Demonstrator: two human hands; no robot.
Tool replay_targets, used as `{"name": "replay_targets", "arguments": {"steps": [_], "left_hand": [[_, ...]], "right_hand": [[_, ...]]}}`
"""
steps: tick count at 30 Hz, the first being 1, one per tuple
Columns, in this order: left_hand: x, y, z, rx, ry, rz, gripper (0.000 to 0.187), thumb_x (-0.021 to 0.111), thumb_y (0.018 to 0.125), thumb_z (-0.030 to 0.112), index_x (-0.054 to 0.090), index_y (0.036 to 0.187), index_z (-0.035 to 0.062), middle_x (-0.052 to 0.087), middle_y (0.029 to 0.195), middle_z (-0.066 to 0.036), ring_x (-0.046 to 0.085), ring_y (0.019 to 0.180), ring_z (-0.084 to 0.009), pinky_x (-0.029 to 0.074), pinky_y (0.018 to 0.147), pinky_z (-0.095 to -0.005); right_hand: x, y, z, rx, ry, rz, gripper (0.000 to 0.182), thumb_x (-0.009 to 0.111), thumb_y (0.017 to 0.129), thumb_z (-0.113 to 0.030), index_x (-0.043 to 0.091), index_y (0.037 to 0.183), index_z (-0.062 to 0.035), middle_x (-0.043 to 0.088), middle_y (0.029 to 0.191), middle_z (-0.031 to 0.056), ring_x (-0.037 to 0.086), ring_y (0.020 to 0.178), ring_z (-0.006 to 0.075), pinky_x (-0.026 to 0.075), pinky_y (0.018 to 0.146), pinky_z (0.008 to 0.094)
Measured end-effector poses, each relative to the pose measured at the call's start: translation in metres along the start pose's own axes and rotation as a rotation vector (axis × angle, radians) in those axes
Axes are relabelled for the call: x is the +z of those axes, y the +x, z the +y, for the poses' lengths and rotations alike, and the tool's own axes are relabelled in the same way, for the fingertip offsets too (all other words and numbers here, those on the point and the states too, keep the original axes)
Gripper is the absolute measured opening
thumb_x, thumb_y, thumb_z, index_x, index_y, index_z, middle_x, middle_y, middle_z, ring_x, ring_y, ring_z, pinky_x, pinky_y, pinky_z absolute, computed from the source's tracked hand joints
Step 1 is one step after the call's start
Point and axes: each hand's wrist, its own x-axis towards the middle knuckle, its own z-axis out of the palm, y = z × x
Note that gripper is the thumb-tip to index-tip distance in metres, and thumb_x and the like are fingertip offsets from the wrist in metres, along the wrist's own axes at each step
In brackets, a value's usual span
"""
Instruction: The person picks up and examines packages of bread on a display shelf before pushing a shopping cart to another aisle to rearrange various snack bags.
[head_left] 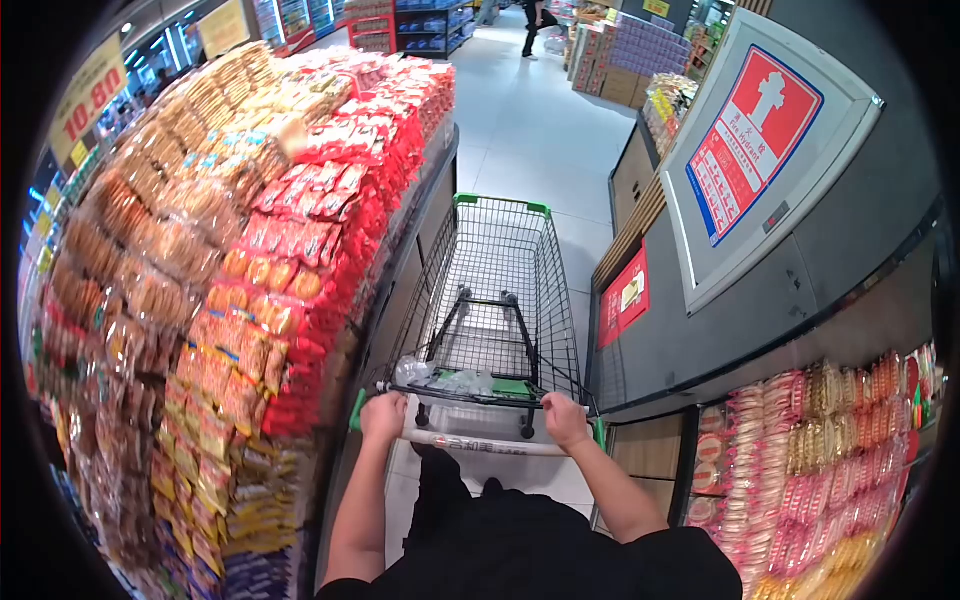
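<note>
Straight ahead of the left grip and right grip: one shopping cart, wire mesh; long axis ran away from the body, leaning slightly right at the far end. Handle: white, lettered, set crosswise to that axis, at the near end. Left grip: curled narrow, holding the handle's left end. Right grip: likewise, at its right end; whether fingers met underneath could not be told. Both grips lay about equally near the cart. Between them, just beyond the handle: clear plastic, crumpled. Left of the left grip: snack packets, stacked high alongside the cart. Right of the right grip: grey wall; fire-hydrant sign on it, farther ahead. Beyond the cart: pale floor, one person, partly shown.
</note>
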Motion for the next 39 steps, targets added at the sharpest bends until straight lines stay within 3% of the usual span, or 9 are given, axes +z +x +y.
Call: {"name": "replay_targets", "arguments": {"steps": [4, 6, 7, 9, 14, 18, 27, 32, 39], "left_hand": [[0.006, -0.028, -0.001, -0.068, -0.062, 0.033, 0.015, 0.064, 0.087, 0.022, 0.074, 0.096, 0.0139, 0.073, 0.095, -0.013, 0.069, 0.091, -0.0335, 0.054, 0.079, -0.0455], [0.008, -0.043, -0.001, -0.043, -0.109, 0.09, 0.015, 0.064, 0.084, 0.018, 0.073, 0.096, 0.0133, 0.072, 0.097, -0.011, 0.069, 0.092, -0.0316, 0.054, 0.08, -0.0436], [0.008, -0.05, -0.001, -0.056, -0.108, 0.096, 0.015, 0.064, 0.084, 0.018, 0.073, 0.096, 0.0133, 0.072, 0.097, -0.011, 0.069, 0.092, -0.0316, 0.054, 0.08, -0.0436], [0.01, -0.06, -0.002, -0.038, -0.119, 0.125, 0.016, 0.065, 0.082, 0.019, 0.072, 0.095, 0.0124, 0.072, 0.096, -0.01, 0.069, 0.092, -0.0304, 0.054, 0.079, -0.0428], [0.017, -0.081, -0.007, -0.087, -0.071, 0.075, 0.019, 0.068, 0.081, 0.025, 0.073, 0.094, 0.0129, 0.073, 0.096, -0.009, 0.07, 0.092, -0.0286, 0.054, 0.081, -0.0421], [0.002, -0.093, -0.005, -0.152, -0.004, -0.011, 0.02, 0.07, 0.081, 0.03, 0.074, 0.089, 0.012, 0.073, 0.094, -0.009, 0.07, 0.091, -0.0282, 0.054, 0.083, -0.0416], [-0.003, -0.115, -0.014, -0.163, 0.024, -0.022, 0.025, 0.067, 0.083, 0.035, 0.074, 0.085, 0.0106, 0.073, 0.09, -0.012, 0.07, 0.089, -0.0304, 0.054, 0.083, -0.0426], [0.001, -0.117, -0.027, -0.142, 0.087, -0.017, 0.035, 0.057, 0.088, 0.04, 0.074, 0.088, 0.0091, 0.073, 0.094, -0.016, 0.07, 0.09, -0.0346, 0.054, 0.083, -0.046], [-0.001, -0.124, -0.033, -0.104, 0.116, -0.001, 0.033, 0.056, 0.09, 0.037, 0.074, 0.089, 0.0101, 0.073, 0.095, -0.016, 0.069, 0.092, -0.0351, 0.054, 0.083, -0.0481]], "right_hand": [[-0.007, -0.026, 0.012, -0.089, -0.211, 0.018, 0.032, 0.064, 0.082, -0.024, 0.061, 0.11, -0.0072, 0.066, 0.115, 0.0133, 0.064, 0.104, 0.0336, 0.053, 0.082, 0.0441], [-0.005, -0.043, 0.02, -0.216, -0.592, -0.068, 0.064, 0.072, 0.075, -0.031, 0.054, 0.131, -0.0066, 0.062, 0.125, 0.0123, 0.062, 0.113, 0.0304, 0.052, 0.091, 0.0433], [-0.008, -0.047, 0.026, -0.227, -0.586, -0.074, 0.064, 0.072, 0.075, -0.031, 0.054, 0.131, -0.0066, 0.062, 0.125, 0.0123, 0.062, 0.113, 0.0304, 0.052, 0.091, 0.0433], [-0.019, -0.048, 0.037, -0.019, -0.391, -0.473, 0.082, 0.075, 0.068, -0.03, 0.046, 0.142, -0.0108, 0.063, 0.123, 0.016, 0.064, 0.109, 0.0318, 0.053, 0.093, 0.0426], [-0.024, -0.061, 0.053, 0.084, -0.611, -0.557, 0.048, 0.076, 0.073, -0.03, 0.066, 0.117, -0.0147, 0.074, 0.097, 0.0111, 0.07, 0.095, 0.0314, 0.055, 0.082, 0.045], [-0.012, -0.079, 0.051, 0.156, -0.654, -0.58, 0.04, 0.073, 0.08, -0.03, 0.068, 0.118, -0.0192, 0.074, 0.096, 0.0116, 0.071, 0.094, 0.0291, 0.055, 0.08, 0.0434], [-0.012, -0.109, 0.034, 0.162, -0.581, -0.575, 0.048, 0.066, 0.081, -0.023, 0.065, 0.129, -0.0264, 0.073, 0.099, 0.0132, 0.071, 0.096, 0.0302, 0.055, 0.083, 0.044], [-0.009, -0.119, 0.028, 0.166, -0.558, -0.599, 0.05, 0.063, 0.079, -0.018, 0.065, 0.129, -0.0263, 0.074, 0.103, 0.0122, 0.07, 0.099, 0.0303, 0.055, 0.085, 0.0441], [-0.009, -0.125, 0.017, 0.172, -0.537, -0.611, 0.05, 0.062, 0.079, -0.018, 0.066, 0.128, -0.026, 0.073, 0.107, 0.0105, 0.069, 0.103, 0.0295, 0.055, 0.086, 0.0434]]}}
